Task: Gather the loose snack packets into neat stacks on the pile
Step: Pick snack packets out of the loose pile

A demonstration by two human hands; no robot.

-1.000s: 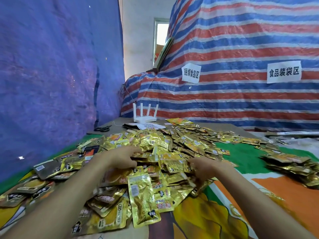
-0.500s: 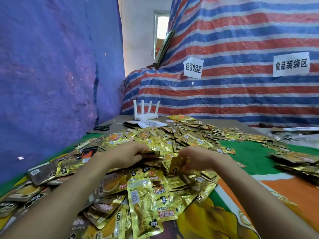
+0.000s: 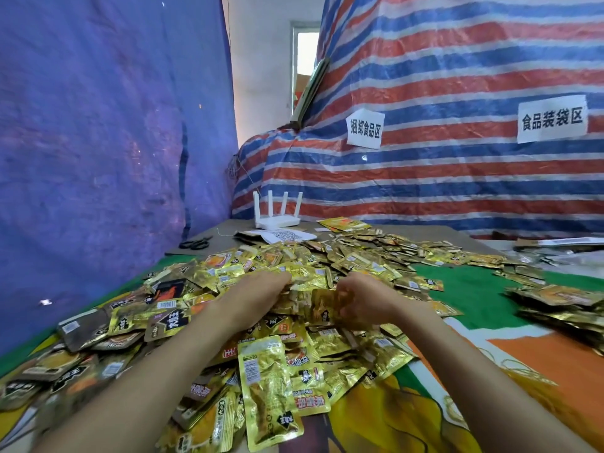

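A wide pile of gold foil snack packets (image 3: pixel 356 259) covers the middle and left of the table. My left hand (image 3: pixel 258 297) lies palm down on the pile's centre, its fingers curled round the edges of a few packets. My right hand (image 3: pixel 362 300) faces it a little to the right and pinches a gold packet (image 3: pixel 322 308) between thumb and fingers. One long gold packet (image 3: pixel 268 390) lies face up at the near edge of the pile, between my forearms.
A second heap of packets (image 3: pixel 555 305) sits at the right edge. At the far side of the table stand a white router (image 3: pixel 277 217), a paper sheet (image 3: pixel 284 236) and black scissors (image 3: pixel 196 244). Blue tarp walls the left; striped tarp rises behind.
Both hands have moved up the pile and come closer together at its centre. My right hand has lifted a packet off the pile.
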